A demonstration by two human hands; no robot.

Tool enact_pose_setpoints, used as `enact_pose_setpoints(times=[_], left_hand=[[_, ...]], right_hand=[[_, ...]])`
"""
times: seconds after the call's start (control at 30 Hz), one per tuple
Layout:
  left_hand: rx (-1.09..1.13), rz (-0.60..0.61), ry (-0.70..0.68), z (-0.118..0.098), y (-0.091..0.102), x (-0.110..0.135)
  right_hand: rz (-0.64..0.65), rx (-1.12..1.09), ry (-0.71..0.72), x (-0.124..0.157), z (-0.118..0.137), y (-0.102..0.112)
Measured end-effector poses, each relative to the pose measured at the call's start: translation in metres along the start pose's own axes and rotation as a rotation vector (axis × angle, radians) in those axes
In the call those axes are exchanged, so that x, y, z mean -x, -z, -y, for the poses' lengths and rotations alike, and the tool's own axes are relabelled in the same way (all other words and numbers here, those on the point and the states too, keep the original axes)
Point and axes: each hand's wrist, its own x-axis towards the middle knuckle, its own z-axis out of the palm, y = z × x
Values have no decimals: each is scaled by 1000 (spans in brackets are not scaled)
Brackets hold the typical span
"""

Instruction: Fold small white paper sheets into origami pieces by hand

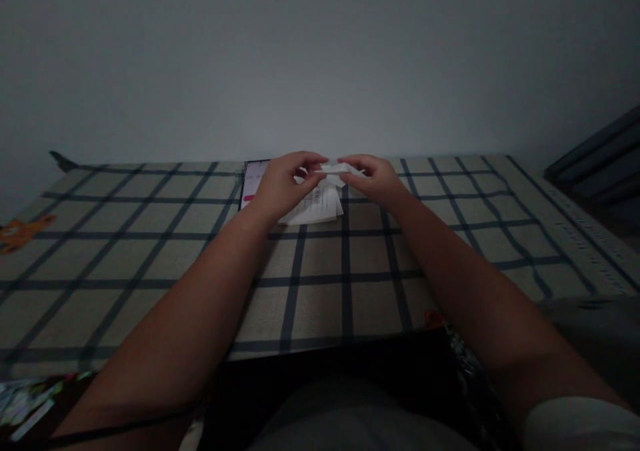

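Between my two hands is a small white piece of paper (340, 168), raised above the table and seen nearly edge-on. My left hand (294, 176) pinches its left edge between thumb and fingers. On the other side, my right hand (373, 176) grips the right edge the same way. Below and behind my left hand lie white printed papers (320, 204), overlapping, with dark print on them. A phone (253, 174) with a lit screen lies left of the papers, partly covered by my left hand and wrist.
A checked tablecloth (320, 311) covers the table, which reaches a plain wall (320, 64). An orange printed figure (23, 233) shows at the far left. Dark slatted furniture (600, 148) stands at the right. A black object (325, 378) lies at the near edge, by my lap.
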Motion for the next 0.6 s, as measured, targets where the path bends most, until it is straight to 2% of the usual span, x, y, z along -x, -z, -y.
enact_pose_setpoints(times=[0.13, 0.27, 0.4, 0.43, 0.6], left_hand=[[68, -27, 29, 5, 0, -1], [268, -117, 171, 6, -10, -3], [532, 22, 385, -2, -22, -1], [561, 22, 429, -4, -24, 0], [573, -95, 504, -11, -31, 3]], right_hand=[[-2, -49, -47, -1, 5, -1], [-26, -209, -106, -1, 6, -9], [-31, -331, -153, 0, 8, -15], [-19, -343, -166, 1, 9, -16], [45, -318, -223, 5, 14, -16]])
